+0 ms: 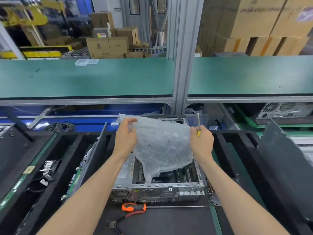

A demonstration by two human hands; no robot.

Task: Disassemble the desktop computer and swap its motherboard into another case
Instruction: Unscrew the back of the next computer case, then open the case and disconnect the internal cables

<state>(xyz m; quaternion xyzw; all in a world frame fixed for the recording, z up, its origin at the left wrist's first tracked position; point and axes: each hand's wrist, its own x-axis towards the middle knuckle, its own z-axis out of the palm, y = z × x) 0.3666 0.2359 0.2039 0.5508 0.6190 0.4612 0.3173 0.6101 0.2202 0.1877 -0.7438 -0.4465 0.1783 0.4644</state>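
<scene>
While both hands pinch the bubble wrap [162, 146] taut, left hand [126, 134] and right hand [201, 141], which also grips a small screwdriver [198, 122], should lift it clear of the open case [157, 187].

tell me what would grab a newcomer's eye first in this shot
Dead centre, both hands hold up a crinkled clear plastic bag over the open computer case: the left hand pinches its upper left corner, while the right hand grips the right edge along with a slim yellow-handled tool. In front of the case, an orange-handled screwdriver and pliers lie on the dark mat.
</scene>
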